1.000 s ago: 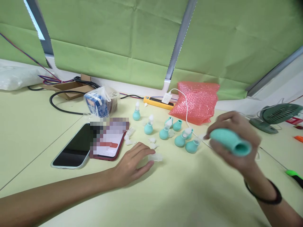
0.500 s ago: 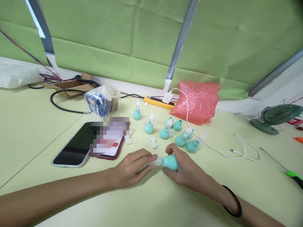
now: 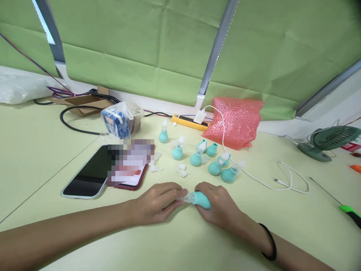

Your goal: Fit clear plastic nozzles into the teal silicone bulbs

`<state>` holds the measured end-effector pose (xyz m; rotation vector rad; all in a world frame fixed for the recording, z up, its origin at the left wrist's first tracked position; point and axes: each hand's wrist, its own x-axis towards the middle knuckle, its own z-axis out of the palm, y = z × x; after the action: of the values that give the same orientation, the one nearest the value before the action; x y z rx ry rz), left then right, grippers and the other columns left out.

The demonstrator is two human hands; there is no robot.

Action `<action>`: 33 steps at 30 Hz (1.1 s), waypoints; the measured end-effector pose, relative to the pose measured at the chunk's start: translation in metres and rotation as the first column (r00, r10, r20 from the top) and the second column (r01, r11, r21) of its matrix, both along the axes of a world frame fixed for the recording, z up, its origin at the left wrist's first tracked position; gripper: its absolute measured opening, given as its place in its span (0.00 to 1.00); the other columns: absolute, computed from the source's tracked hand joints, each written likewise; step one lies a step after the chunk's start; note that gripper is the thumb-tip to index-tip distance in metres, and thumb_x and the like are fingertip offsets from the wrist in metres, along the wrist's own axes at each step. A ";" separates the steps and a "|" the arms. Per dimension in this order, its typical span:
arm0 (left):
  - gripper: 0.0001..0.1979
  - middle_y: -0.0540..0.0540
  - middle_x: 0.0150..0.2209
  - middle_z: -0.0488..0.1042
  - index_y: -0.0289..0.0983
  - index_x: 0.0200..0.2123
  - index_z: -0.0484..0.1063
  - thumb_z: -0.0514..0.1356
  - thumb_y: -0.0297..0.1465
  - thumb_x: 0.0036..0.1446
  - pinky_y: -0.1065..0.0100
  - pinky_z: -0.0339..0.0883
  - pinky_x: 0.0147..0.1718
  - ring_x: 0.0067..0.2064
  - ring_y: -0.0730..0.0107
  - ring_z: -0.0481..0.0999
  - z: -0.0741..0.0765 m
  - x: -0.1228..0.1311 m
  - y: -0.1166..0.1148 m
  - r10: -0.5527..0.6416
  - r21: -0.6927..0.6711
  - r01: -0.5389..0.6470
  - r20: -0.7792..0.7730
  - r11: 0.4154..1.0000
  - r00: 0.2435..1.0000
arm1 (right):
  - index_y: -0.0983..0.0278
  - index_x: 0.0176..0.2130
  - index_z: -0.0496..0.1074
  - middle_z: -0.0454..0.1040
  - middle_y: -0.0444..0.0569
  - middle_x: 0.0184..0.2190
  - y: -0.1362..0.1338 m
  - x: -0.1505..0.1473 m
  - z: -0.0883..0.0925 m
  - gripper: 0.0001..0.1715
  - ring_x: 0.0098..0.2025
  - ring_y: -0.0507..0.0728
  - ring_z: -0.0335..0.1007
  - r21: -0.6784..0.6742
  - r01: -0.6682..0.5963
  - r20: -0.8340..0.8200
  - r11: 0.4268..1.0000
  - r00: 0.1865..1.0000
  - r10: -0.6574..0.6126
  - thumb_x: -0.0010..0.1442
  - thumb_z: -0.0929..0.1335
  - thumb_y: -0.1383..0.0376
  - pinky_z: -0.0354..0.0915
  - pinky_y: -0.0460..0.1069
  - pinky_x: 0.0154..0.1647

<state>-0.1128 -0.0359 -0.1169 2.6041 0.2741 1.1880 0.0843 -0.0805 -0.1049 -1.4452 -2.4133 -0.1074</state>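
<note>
In the head view, my right hand is wrapped round the turquoise rubber bulb of a nasal aspirator. My left hand pinches the clear plastic nozzle, which sits at the bulb's mouth and points left; its far end is hidden by my fingers. Beyond my hands stand several similar aspirators with nozzles fitted, one of them upright and another with its nozzle tilted right. An open-mouthed bulb without a nozzle stands among them. Small white tips lie loose nearby.
Two phones lie at left, one with a black screen, one lit. Behind are a bagged blue package, a yellow power strip and red bubble wrap. A white cable, a screwdriver and a green fan occupy the right.
My right hand has closed further round the bulb, its fingers now curled over it. The bulb and nozzle have tilted slightly, right end lower. My left hand keeps its pinch on the nozzle.
</note>
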 end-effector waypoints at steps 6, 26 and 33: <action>0.09 0.42 0.29 0.70 0.31 0.41 0.64 0.50 0.22 0.55 0.72 0.66 0.23 0.28 0.71 0.70 0.002 0.001 -0.001 0.017 0.080 -0.006 -0.142 0.997 0.990 | 0.65 0.31 0.62 0.65 0.46 0.22 0.000 -0.001 -0.007 0.11 0.18 0.52 0.60 0.075 -0.007 0.101 0.997 0.995 -0.001 0.43 0.61 0.75 0.43 0.45 0.15; 0.14 0.44 0.31 0.74 0.32 0.44 0.64 0.57 0.24 0.51 0.74 0.69 0.28 0.29 0.73 0.73 -0.002 0.000 0.001 0.025 -0.076 -0.018 0.093 0.997 0.995 | 0.63 0.28 0.58 0.59 0.40 0.18 0.000 -0.005 0.008 0.04 0.20 0.49 0.53 -0.353 -0.099 -0.312 0.930 0.950 -0.017 0.48 0.63 0.68 0.51 0.43 0.22; 0.11 0.44 0.27 0.75 0.29 0.38 0.70 0.59 0.26 0.48 0.75 0.69 0.25 0.26 0.73 0.73 0.006 0.002 -0.001 0.079 -0.428 -0.030 0.099 0.903 0.992 | 0.63 0.26 0.58 0.58 0.40 0.18 -0.002 -0.008 0.008 0.05 0.21 0.49 0.55 -0.456 -0.050 -0.313 0.889 0.944 -0.108 0.47 0.63 0.69 0.52 0.43 0.21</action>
<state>-0.1109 -0.0372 -0.1111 2.1546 0.5230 1.1386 0.0763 -0.0829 -0.0966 -1.5349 -2.2186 0.6944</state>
